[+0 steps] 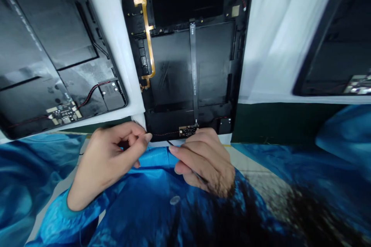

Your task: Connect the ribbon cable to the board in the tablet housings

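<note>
At far left, shiny blue fabric [26, 170] lies below a flat black rectangular device housing [29, 69], which carries a printed grey ribbon strip, a small circuit board [65, 112] and twisted red-and-black wires. Next comes the left hand [111, 154], its thumb and index fingertips brought together at the near left corner of the middle black rectangular housing [174, 69]; I cannot tell whether they pinch anything.

That middle housing lies open on a white cloth covering [269, 46], directly before the person. An orange-gold flexible circuit strip [149, 46] runs down its left side; a thin dark red wire [166, 134] crosses near its lower edge to a small black-and-gold circuit board [184, 131], beneath a long flat grey ribbon [193, 69].

The right hand [204, 158] pinches a slim dark tool [170, 143] between its fingers, partly covering that board. At far right, another black housing [333, 50] lies above more blue fabric [344, 131].
</note>
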Tool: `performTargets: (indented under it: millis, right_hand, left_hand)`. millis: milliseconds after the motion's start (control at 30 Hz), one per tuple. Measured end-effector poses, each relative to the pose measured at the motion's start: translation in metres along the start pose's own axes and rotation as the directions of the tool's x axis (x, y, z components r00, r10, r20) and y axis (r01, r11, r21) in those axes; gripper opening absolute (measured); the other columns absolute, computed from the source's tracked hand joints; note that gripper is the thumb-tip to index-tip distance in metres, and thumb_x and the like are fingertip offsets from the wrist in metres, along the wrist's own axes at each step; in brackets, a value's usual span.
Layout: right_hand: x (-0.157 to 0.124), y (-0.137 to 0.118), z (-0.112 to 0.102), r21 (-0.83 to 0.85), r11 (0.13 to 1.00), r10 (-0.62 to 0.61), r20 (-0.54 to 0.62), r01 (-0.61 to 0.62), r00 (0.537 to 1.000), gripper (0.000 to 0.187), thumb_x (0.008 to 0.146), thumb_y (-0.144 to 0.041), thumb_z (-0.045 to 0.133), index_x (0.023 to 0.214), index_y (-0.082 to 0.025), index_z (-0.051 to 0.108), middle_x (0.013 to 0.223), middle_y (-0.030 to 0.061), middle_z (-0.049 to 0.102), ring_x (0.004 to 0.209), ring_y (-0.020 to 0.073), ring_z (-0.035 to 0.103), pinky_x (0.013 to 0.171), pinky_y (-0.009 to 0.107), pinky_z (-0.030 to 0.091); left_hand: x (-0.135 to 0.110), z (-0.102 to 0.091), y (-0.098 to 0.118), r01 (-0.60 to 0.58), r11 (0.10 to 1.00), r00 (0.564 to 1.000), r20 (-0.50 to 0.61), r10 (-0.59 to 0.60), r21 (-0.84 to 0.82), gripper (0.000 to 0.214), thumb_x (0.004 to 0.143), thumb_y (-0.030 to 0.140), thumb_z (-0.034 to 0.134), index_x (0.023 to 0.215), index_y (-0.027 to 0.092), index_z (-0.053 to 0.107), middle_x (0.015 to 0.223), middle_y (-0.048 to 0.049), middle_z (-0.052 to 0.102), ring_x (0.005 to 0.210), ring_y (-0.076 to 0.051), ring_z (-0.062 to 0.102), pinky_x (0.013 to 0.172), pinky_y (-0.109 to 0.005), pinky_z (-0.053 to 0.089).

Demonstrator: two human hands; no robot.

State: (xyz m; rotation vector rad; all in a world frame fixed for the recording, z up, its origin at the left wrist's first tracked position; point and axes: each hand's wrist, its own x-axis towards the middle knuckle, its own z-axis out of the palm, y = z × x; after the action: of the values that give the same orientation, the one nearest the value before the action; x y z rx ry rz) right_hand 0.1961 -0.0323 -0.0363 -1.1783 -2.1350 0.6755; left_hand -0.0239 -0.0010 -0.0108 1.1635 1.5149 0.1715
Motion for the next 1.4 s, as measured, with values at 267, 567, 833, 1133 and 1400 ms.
performTargets:
  millis: [267,567,833,1133,1400]
  right_hand:
    - [0.003,0.005,0.002,0.022,0.998,-0.056,-0.033,0.057,0.998,0.021,0.085,-0.019,0.071,0.105,-0.02,0.069,0.076,0.0016,0.07,0.07,0.0158,0.066,0.067,0.032,0.056]
    - [-0.005,0.0,-0.001,-0.164,0.968,-0.175,0.094,0.189,0.98,0.025,0.083,-0.015,0.073,0.107,-0.011,0.069,0.083,0.0031,0.074,0.082,0.016,0.066,0.075,0.036,0.06]
    - [-0.007,0.008,0.004,-0.15,0.969,-0.201,-0.015,0.197,0.979,0.016,0.088,-0.016,0.067,0.104,-0.012,0.068,0.081,0.0048,0.072,0.078,0.0166,0.065,0.065,0.035,0.059]
    - [0.001,0.005,0.004,-0.029,0.988,-0.155,-0.044,0.154,0.987,0.017,0.089,-0.018,0.066,0.102,-0.007,0.069,0.077,0.0058,0.07,0.073,0.0169,0.065,0.063,0.035,0.057]
    - [0.0,0.003,0.008,-0.061,0.989,-0.137,-0.081,0.132,0.987,0.017,0.094,-0.019,0.059,0.105,-0.008,0.065,0.076,0.0053,0.068,0.073,0.0172,0.062,0.062,0.035,0.056]
  left_hand:
    - [-0.001,0.009,-0.001,0.037,0.999,0.997,-0.066,-0.036,0.023,0.04,0.085,0.055,0.067,0.068,0.02,0.061,0.046,0.0087,0.055,0.04,-0.004,0.052,0.047,-0.011,0.037]
    - [0.001,0.011,-0.005,-0.04,0.998,0.994,-0.098,0.045,0.052,0.04,0.086,0.054,0.067,0.066,0.02,0.059,0.045,0.0099,0.054,0.041,-0.004,0.051,0.049,-0.013,0.038]
    - [0.001,0.011,-0.002,0.023,0.998,0.995,-0.096,-0.018,0.054,0.045,0.084,0.06,0.065,0.065,0.019,0.06,0.045,0.0082,0.055,0.04,-0.006,0.052,0.047,-0.014,0.037]
    - [0.005,0.009,0.008,0.173,0.985,0.984,-0.034,-0.174,-0.012,0.046,0.075,0.062,0.064,0.059,0.02,0.056,0.044,0.0058,0.054,0.039,-0.01,0.054,0.043,-0.016,0.036]
    - [0.008,0.012,0.006,0.145,0.989,0.987,-0.08,-0.141,0.037,0.05,0.075,0.065,0.065,0.057,0.019,0.054,0.042,0.0071,0.052,0.038,-0.009,0.053,0.044,-0.016,0.037]
